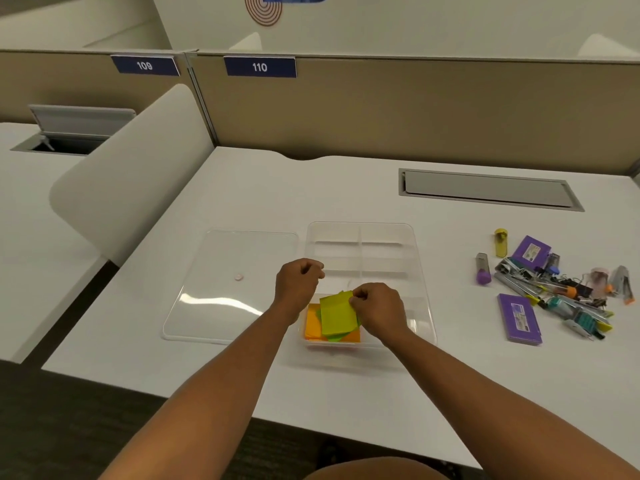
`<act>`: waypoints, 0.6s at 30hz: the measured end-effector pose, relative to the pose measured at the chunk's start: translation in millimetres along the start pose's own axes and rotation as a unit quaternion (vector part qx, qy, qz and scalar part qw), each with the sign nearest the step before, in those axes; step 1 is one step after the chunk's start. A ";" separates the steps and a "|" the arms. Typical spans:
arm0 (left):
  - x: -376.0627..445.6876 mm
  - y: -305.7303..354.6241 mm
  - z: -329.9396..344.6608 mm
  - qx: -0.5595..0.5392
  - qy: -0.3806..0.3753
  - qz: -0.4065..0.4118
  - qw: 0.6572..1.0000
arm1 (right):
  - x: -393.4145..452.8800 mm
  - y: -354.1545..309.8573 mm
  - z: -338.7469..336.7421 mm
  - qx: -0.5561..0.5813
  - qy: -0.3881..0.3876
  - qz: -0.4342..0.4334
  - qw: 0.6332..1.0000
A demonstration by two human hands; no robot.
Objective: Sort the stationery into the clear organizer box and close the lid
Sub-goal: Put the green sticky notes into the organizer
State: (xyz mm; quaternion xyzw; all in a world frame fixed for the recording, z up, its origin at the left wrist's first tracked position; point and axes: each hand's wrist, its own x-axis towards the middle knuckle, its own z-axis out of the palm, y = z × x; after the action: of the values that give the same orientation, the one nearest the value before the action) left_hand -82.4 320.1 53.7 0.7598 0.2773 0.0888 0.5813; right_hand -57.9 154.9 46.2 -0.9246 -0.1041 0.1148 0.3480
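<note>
A white counter (pixel 346 393) fills an office cubicle numbered 110, backed by a tan partition, with a closed grey cable hatch (pixel 485 188) set into its far right. At its middle stands the clear plastic compartmented organizer box (pixel 420 271); its flat clear lid (pixel 228 285) lies just left of it, off the box. The right hand (pixel 377 308) pinches a yellow-green sticky-note pad (pixel 337 313) by its far corner, holding it tilted over the orange notes (pixel 313 323) already in the near-left compartment. The left hand (pixel 298 282) hovers beside it, fingers curled, holding nothing I can see. The remaining loose pile of stationery (pixel 554 289), made up of clips, purple boxes and small tubes, lies well to the right of the box, so the right hand is nearer to it.
</note>
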 end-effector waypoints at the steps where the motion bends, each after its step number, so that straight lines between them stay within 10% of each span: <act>1: -1.3 0.2 1.2 0.002 0.001 0.000 1.000 | -0.8 -0.6 1.6 -0.006 0.005 -0.001 1.000; 10: -10.5 -1.0 13.6 0.018 0.010 -0.006 1.000 | -10.9 9.2 4.2 -0.258 0.019 -0.156 0.953; 18: -13.3 4.7 32.9 0.055 0.018 0.024 0.998 | -2.9 21.7 -15.5 -0.196 0.028 -0.176 0.964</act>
State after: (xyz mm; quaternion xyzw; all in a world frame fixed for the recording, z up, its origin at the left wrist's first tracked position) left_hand -76.9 284.9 50.5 0.7955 0.2737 0.1012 0.5310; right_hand -53.8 128.5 43.5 -0.9446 -0.2761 0.0031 0.1777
